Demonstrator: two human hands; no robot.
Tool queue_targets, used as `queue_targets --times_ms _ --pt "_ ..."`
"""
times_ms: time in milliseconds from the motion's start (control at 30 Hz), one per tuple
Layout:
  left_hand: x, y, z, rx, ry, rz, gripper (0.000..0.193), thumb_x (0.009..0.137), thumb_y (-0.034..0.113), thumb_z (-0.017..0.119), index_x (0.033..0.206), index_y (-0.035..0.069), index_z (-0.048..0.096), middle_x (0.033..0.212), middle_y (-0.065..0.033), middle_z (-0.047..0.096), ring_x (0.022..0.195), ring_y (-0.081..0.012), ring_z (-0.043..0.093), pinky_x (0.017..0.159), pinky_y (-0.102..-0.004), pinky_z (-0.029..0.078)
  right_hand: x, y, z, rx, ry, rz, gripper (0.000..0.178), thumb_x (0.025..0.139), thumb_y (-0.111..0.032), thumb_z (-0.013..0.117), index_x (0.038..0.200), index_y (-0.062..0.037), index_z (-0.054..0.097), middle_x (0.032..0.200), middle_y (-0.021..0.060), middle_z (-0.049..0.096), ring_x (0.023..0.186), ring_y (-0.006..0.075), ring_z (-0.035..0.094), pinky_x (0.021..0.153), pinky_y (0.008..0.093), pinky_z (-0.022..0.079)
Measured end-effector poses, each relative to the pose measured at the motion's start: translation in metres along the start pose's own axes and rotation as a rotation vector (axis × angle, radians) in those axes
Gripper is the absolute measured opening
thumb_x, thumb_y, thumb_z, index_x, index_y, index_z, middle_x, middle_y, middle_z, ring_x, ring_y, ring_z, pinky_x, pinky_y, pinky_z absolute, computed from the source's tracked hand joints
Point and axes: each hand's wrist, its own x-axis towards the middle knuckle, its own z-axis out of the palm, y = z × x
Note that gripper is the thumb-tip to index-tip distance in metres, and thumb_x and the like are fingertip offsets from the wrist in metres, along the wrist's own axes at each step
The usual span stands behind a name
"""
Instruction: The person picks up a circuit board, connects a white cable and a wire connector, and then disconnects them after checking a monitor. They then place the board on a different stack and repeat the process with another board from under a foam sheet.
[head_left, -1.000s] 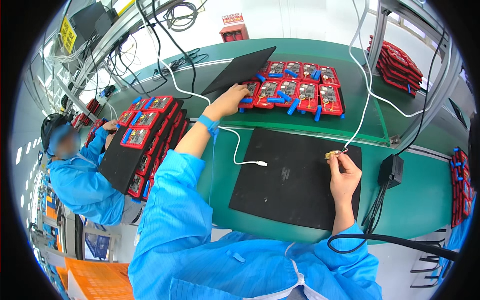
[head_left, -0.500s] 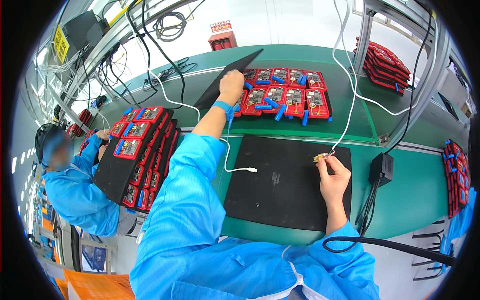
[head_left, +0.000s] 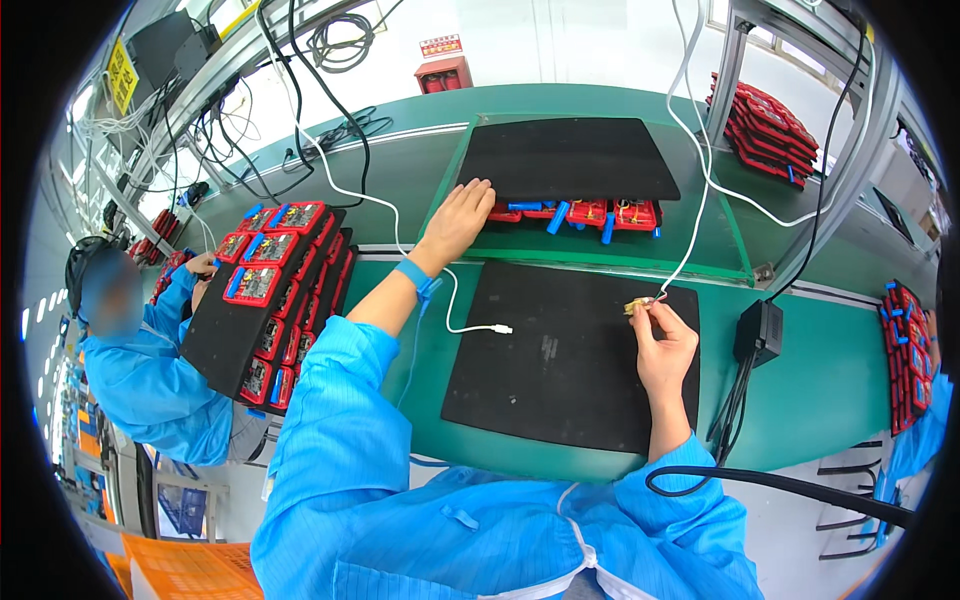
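Observation:
A black sheet lies over red-framed circuit boards with blue tabs, whose front row shows beneath its near edge. At the sheet's left front corner, my left hand has its fingers stretched out, touching the edge. A blue wrist strap is on that arm. My right hand pinches a small yellowish connector at the end of a white cable. Below that hand lies a black mat on the green bench. A loose white cable plug rests on the mat.
At left, a stack of black sheets with red-framed boards stands beside a co-worker in blue. More red stacks sit at the far right and right edge. A black power box with cables stands right of the mat.
The black sheet went from tilted upright in my left hand to lying over the red-framed boards. My left hand moved down to its corner and uncurled. The right hand keeps its connector.

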Motion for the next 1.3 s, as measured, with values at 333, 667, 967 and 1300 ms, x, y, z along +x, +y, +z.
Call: queue_targets --times_ms 333,667,967,1300 --pt "-0.022 -0.014 -0.022 -0.286 -0.035 -0.159 0.039 0.083 -0.002 0.056 0.121 0.0 0.049 0.133 -0.0196 0.048 0.126 -0.0347 0.045 0.103 -0.0435 0.04 -0.002 -0.002 0.002 0.032 -0.02 0.011 0.012 0.084 0.003 0.064 0.094 0.0074 0.068 0.079 0.0075 0.068 0.069 0.0091 0.062 0.066 0.0221 0.049" --pt "-0.044 -0.005 -0.181 -0.013 0.178 -0.557 0.018 0.075 -0.002 0.062 0.093 0.002 0.062 0.099 -0.0147 0.059 0.095 -0.0341 0.055 0.083 -0.0436 0.045 -0.009 0.02 -0.004 0.101 -0.06 0.071 0.01 0.088 0.0 0.063 0.094 0.0064 0.068 0.087 0.0073 0.068 0.079 0.0115 0.063 0.072 0.0236 0.052" --pt "-0.173 -0.094 -0.251 0.114 -0.437 -1.401 0.135 0.049 0.073 0.078 0.143 -0.009 0.025 0.133 -0.0337 0.042 0.123 -0.0479 0.043 0.101 -0.0501 0.04 -0.009 0.017 0.002 0.127 -0.127 0.026 0.017 0.091 -0.003 0.062 0.105 0.0069 0.067 0.091 0.0074 0.068 0.079 0.0102 0.063 0.074 0.0224 0.052" --pt "-0.094 0.015 -0.249 -0.324 -0.44 -0.807 0.111 0.052 0.044 0.084 0.141 -0.001 0.034 0.133 -0.0284 0.043 0.128 -0.0425 0.036 0.108 -0.0461 0.032 -0.009 0.01 0.003 0.066 -0.073 0.068 0.019 0.088 -0.001 0.064 0.104 0.0097 0.066 0.095 0.0125 0.069 0.085 0.0154 0.067 0.075 0.0252 0.055"
